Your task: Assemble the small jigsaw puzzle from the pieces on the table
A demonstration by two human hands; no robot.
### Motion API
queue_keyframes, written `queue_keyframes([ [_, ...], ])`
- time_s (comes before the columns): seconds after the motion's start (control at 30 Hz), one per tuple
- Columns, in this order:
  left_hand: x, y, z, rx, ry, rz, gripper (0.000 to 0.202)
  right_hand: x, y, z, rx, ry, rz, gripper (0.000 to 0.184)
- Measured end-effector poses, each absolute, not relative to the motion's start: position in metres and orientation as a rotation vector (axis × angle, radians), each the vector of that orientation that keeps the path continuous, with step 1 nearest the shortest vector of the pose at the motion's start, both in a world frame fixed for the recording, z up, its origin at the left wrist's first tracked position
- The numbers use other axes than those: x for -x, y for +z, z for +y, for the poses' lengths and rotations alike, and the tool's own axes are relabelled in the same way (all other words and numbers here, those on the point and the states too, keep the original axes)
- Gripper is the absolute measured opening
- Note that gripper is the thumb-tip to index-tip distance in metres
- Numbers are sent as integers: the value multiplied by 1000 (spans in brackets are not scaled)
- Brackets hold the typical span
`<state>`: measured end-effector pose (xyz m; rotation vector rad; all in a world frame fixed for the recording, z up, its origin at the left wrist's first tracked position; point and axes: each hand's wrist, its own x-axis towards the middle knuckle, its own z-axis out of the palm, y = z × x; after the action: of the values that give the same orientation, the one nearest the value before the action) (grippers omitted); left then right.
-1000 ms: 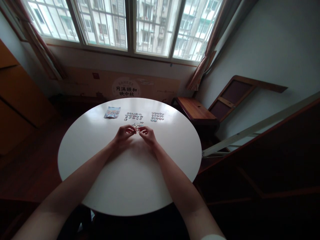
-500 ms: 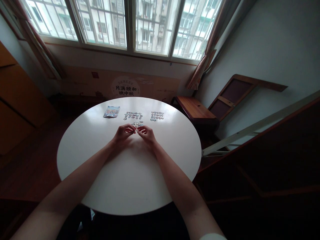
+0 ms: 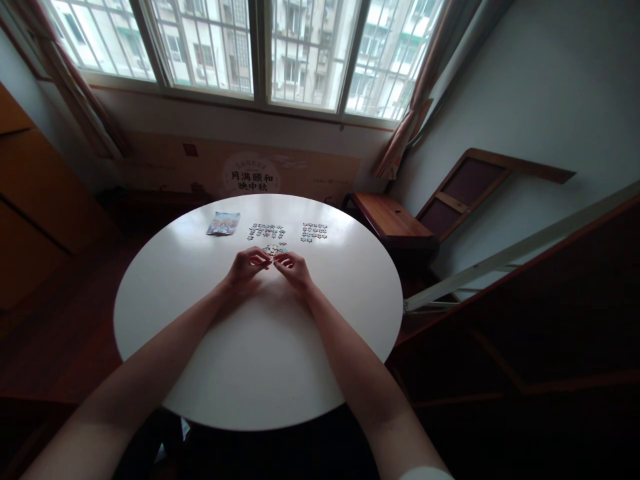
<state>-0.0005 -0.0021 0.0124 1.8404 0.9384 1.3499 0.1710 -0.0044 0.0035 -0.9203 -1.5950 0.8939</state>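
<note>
My left hand (image 3: 246,267) and my right hand (image 3: 295,269) meet over the middle of a round white table (image 3: 210,347), fingers curled in a pinch with the fingertips almost touching. Each seems to pinch a small jigsaw piece, too small to make out clearly. Just beyond the fingertips lies a little cluster of puzzle pieces (image 3: 275,249). Farther back lie two groups of loose pieces, one (image 3: 266,231) left and one (image 3: 315,232) right. A small colourful picture card (image 3: 223,223) lies at the far left of them.
A wide barred window (image 3: 250,47) with curtains fills the far wall. A cardboard panel with printed characters (image 3: 253,177) leans below it. A wooden stool (image 3: 393,220) and a leaning wooden frame (image 3: 470,190) stand to the right. Wooden cabinets (image 3: 35,193) are on the left.
The view shifted slightly; my hands stay together over the same spot, fingers only shifting a little.
</note>
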Motion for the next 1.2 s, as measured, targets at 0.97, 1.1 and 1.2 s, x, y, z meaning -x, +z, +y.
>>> queue_keyframes([
  [0.97, 3, 11, -1, -1865, 1303, 1075, 32, -169, 5, -7, 872, 895, -1620, 16],
  [1.1, 2, 11, -2, -1840, 1301, 1081, 31, -169, 3, -5, 895, 870, -1620, 15],
  [1.2, 2, 12, -2, -1839, 1310, 1064, 32, -169, 0, -4, 908, 863, -1617, 15],
])
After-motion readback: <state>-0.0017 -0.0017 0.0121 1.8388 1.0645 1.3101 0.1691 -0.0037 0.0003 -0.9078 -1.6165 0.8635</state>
